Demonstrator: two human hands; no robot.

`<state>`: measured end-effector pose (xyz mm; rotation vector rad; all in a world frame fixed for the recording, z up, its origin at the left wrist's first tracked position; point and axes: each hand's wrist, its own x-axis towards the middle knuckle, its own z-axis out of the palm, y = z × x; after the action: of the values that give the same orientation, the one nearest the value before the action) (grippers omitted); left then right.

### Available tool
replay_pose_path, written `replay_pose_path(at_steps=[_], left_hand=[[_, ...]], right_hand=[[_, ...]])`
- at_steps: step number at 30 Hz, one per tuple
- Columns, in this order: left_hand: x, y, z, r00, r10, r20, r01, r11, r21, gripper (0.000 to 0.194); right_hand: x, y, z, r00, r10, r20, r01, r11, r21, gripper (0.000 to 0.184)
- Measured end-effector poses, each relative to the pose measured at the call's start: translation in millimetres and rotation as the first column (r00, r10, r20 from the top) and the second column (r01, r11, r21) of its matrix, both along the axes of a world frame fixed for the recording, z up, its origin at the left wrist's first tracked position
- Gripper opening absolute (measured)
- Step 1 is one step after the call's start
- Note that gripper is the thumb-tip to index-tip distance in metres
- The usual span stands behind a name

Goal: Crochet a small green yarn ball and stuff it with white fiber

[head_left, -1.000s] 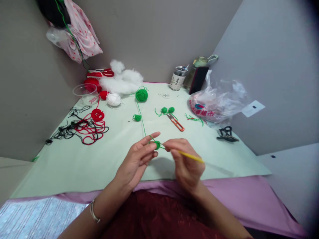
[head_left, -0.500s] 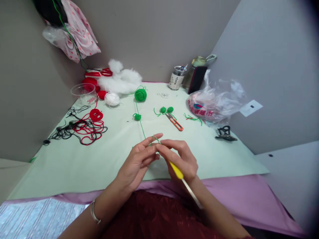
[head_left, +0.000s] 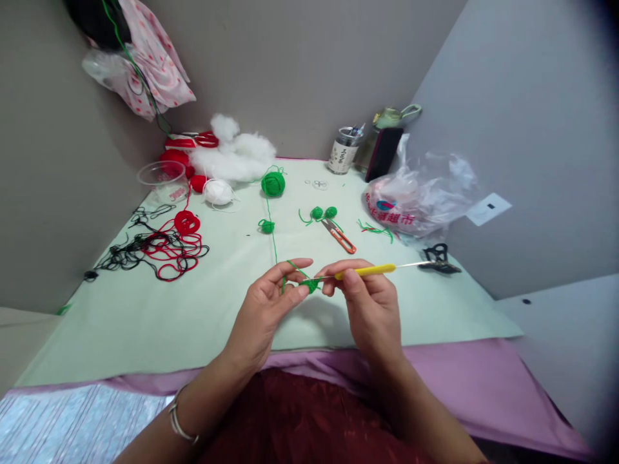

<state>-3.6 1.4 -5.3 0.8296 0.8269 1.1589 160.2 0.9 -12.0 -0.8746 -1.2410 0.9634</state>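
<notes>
My left hand pinches a small green crochet piece between thumb and fingers, with green yarn looped over its index finger. In my right hand is a crochet hook with a yellow handle, held nearly level. Its metal tip meets the green piece. From my left hand the yarn strand runs back past a small green bundle to a green yarn ball. Beyond my hands lie two small green crocheted balls and orange-handled thread snips.
Tangled black yarn and red yarn lie at left. White stuffing, a white yarn ball and a clear plastic cup stand behind. At right are a plastic bag, a phone, a pen jar and a black hair claw.
My right hand has turned, swinging the hook from pointing down toward me to nearly level. The green crochet piece now shows between my hands.
</notes>
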Motion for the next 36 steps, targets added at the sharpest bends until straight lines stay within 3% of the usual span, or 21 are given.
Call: replay_pose_path(at_steps=[3, 7, 11, 14, 17, 21, 23, 26, 30, 34, 36], left_hand=[[-2.2, -0.1, -1.4, 0.999, 0.009, -0.036, -0.008, 0.999, 0.034, 0.029], [-1.0, -2.3, -2.2, 0.993, 0.061, -0.097, -0.055, 0.996, 0.064, 0.029], [4.4, -6.3, -1.7, 0.976, 0.142, -0.164, -0.128, 0.987, 0.098, 0.036], [7.0, -6.6, -2.4, 0.992, 0.072, -0.107, -0.067, 0.997, 0.043, 0.053], [5.4, -4.3, -1.7, 1.0, -0.002, -0.021, 0.002, 1.0, -0.014, 0.051], [0.9, -1.9, 3.1, 1.0, -0.013, -0.005, 0.013, 0.999, -0.032, 0.046], [-0.6, -1.6, 4.1, 1.0, -0.02, -0.005, 0.02, 0.999, -0.032, 0.048], [-1.6, -1.4, 1.9, 1.0, -0.007, -0.024, 0.007, 1.0, -0.013, 0.049], [-0.2, -2.8, -0.8, 0.988, 0.076, -0.134, -0.068, 0.996, 0.064, 0.047], [4.2, -7.6, 2.0, 0.956, 0.172, -0.236, -0.151, 0.983, 0.107, 0.045], [5.2, -8.8, 3.3, 0.972, 0.144, -0.184, -0.134, 0.989, 0.067, 0.052]], right_hand=[[0.9, -2.2, 3.3, 1.0, 0.023, -0.015, -0.023, 1.0, 0.009, 0.023], [-1.0, -9.6, 6.0, 0.966, -0.103, 0.236, 0.068, 0.986, 0.152, 0.022], [-5.2, -11.0, -3.0, 0.818, -0.286, 0.498, 0.016, 0.878, 0.479, 0.022], [-7.6, -8.7, -8.5, 0.744, -0.385, 0.546, -0.003, 0.815, 0.579, 0.022], [-6.7, -8.0, -6.0, 0.828, -0.34, 0.445, 0.091, 0.866, 0.492, 0.022], [-3.1, -6.6, 1.0, 0.976, -0.15, 0.159, 0.124, 0.979, 0.163, 0.022], [-2.1, -5.3, 2.3, 0.996, -0.073, 0.059, 0.068, 0.994, 0.086, 0.023], [-1.4, -6.2, 2.8, 0.994, -0.063, 0.09, 0.056, 0.995, 0.079, 0.023], [-1.2, -11.6, 3.2, 0.937, -0.141, 0.319, 0.058, 0.965, 0.256, 0.021], [-4.2, -13.6, -1.6, 0.802, -0.294, 0.52, -0.018, 0.858, 0.513, 0.025], [-6.1, -13.6, -6.0, 0.734, -0.395, 0.552, -0.019, 0.801, 0.598, 0.029]])
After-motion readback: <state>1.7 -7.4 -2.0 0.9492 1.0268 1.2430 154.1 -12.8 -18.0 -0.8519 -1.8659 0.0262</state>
